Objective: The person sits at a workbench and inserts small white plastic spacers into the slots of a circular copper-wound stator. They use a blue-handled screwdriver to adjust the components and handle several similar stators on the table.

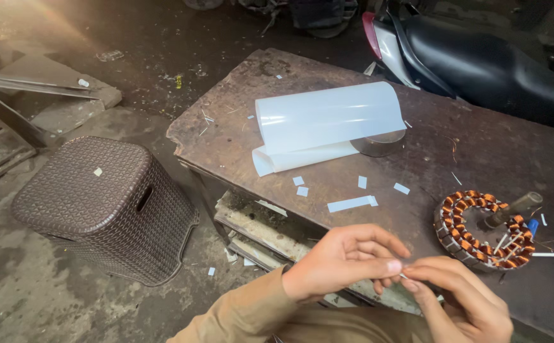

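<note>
My left hand (344, 260) and my right hand (461, 295) meet at the near edge of a worn brown table (480, 152). Together their fingertips pinch a small thin white strip (404, 275). To the right of them lies a round stator (483, 230) with copper windings and a short shaft, with white strips stuck in its slots. Further back on the table sits a curled white sheet (328, 124), partly resting over a small metal can (378, 143). Small cut white pieces (352, 203) lie scattered between the sheet and my hands.
A dark brown woven plastic stool (99, 206) stands on the concrete floor to the left. A motorbike's black seat (486, 57) is behind the table at top right. A lower shelf (258, 225) holds scraps under the table. Metal frames lie at far left.
</note>
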